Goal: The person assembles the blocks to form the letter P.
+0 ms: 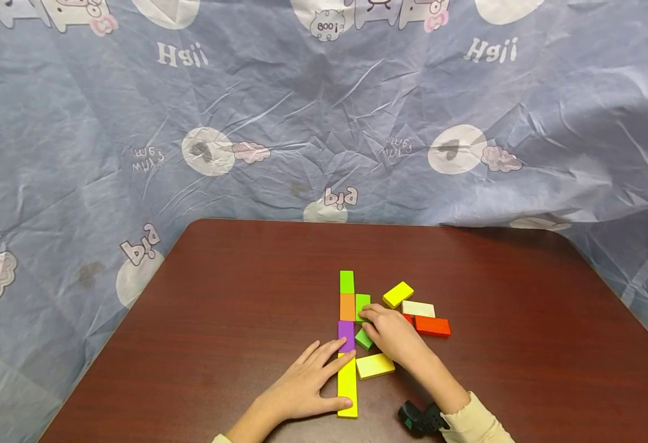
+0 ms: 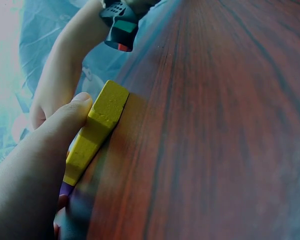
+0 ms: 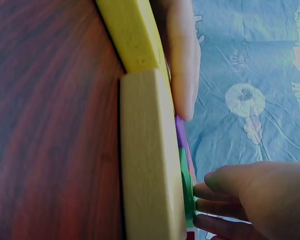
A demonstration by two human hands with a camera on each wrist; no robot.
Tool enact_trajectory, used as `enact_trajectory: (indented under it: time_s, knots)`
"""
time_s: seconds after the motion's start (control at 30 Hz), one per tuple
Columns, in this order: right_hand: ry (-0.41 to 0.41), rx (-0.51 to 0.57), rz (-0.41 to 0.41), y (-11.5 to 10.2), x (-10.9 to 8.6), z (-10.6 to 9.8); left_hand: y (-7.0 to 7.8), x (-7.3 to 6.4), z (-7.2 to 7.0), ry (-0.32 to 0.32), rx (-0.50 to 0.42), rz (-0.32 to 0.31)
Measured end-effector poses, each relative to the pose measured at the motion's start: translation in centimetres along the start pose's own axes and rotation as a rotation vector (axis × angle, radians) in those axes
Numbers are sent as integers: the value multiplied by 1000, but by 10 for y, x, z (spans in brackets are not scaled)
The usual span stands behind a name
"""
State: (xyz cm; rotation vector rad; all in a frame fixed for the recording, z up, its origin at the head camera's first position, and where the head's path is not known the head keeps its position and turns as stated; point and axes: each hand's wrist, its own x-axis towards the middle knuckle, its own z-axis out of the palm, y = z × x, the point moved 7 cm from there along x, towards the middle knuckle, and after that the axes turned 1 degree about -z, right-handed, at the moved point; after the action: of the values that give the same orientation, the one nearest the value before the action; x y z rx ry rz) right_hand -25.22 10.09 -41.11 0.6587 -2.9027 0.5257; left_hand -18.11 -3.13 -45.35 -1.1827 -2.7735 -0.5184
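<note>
Wooden blocks lie end to end in a line on the table: a light green block (image 1: 347, 282), an orange block (image 1: 348, 307), a purple block (image 1: 346, 332) and a yellow stretch (image 1: 348, 384) nearest me. Fingers spread, my left hand (image 1: 304, 387) touches the purple block and the yellow stretch, its thumb on the yellow (image 2: 97, 117). My right hand (image 1: 396, 335) reaches over a second green block (image 1: 362, 303) beside the orange one, fingertips touching it. A darker green block (image 1: 364, 339) lies under its thumb side, partly hidden. In the right wrist view, the right hand's fingers (image 3: 222, 207) look fairly straight.
A pale yellow block (image 1: 375, 366) lies right of the line. Beyond the right hand are a yellow block (image 1: 398, 295), a cream block (image 1: 418, 309) and a red block (image 1: 432, 327), with another red piece partly hidden. A printed cloth (image 1: 279, 123) hangs behind the table (image 1: 235, 295).
</note>
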Motion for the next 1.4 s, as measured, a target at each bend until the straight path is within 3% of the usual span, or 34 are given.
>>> enact_trajectory:
  time_s: [0.2, 0.33, 0.67, 0.83, 1.1, 1.4]
  knots:
    - [-7, 5, -11, -2, 1, 1, 0, -1, 1, 10, 0, 0]
    - [-25, -26, 31, 8, 9, 0, 0, 0, 1, 21, 11, 3]
    - [-169, -91, 116, 48, 62, -4, 0, 2, 2, 1, -4, 0]
    - [-211, -23, 149, 61, 90, 5, 0, 3, 3, -11, -10, -2]
    - [-223, 99, 131, 54, 115, 29, -1, 2, 3, -30, -27, -16]
    - [-230, 144, 82, 43, 115, 36, -2, 1, 4, -32, -22, -21]
